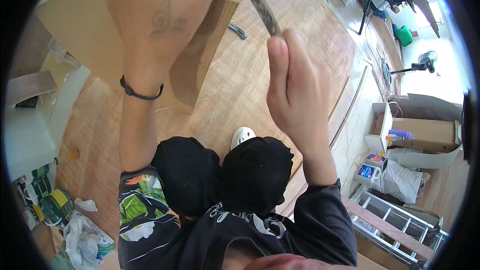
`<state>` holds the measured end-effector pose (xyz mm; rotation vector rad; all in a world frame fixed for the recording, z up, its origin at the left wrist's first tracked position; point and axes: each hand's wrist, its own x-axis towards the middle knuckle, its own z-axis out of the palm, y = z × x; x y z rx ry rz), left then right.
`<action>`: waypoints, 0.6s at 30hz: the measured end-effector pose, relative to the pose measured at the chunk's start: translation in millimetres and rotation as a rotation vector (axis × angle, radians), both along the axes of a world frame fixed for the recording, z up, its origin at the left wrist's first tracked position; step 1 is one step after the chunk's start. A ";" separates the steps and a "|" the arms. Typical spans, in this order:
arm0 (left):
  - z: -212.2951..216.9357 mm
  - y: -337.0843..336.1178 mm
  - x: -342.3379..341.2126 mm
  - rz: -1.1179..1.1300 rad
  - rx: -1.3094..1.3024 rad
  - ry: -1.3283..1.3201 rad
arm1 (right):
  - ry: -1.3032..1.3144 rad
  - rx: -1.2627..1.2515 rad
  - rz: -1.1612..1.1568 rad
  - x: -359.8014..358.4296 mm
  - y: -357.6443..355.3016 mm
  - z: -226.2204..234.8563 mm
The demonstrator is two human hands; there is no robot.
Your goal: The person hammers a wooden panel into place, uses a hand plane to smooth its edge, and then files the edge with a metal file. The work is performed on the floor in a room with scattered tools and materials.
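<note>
My right hand (300, 82) is closed round the near end of a narrow, worn, dark grey-brown bar (262, 7), which runs up and out of view at the top. Its thumb lies along the bar. What the bar is, I cannot make out. Farther up on the left, my left hand (162, 7) reaches over a tan curved wooden piece (75, 20) with a straight edge board. The top edge of the view cuts off its fingers, so what they touch is hidden. A utility knife (237, 31) lies on the plywood just right of the wooden piece.
Plywood sheet (215, 115) spreads under my knees. Left stand paint cans (56, 205) and a crumpled plastic bag (82, 237). To the right are a ladder (395, 220), white jugs (367, 171), a white sack (400, 182) and a fan (425, 62).
</note>
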<state>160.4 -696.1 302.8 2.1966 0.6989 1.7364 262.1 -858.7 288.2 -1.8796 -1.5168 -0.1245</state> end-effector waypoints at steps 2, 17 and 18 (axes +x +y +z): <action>0.9 -2.1 4.2 -0.008 -0.164 -0.039 | -0.038 0.025 0.019 7.1 12.2 1.3; 2.9 -12.1 10.0 0.039 0.140 -0.009 | -0.030 -0.122 0.013 1.2 -16.0 -2.3; 8.2 -10.0 7.1 0.066 0.178 0.004 | -0.022 -0.129 0.007 0.8 -16.5 -2.4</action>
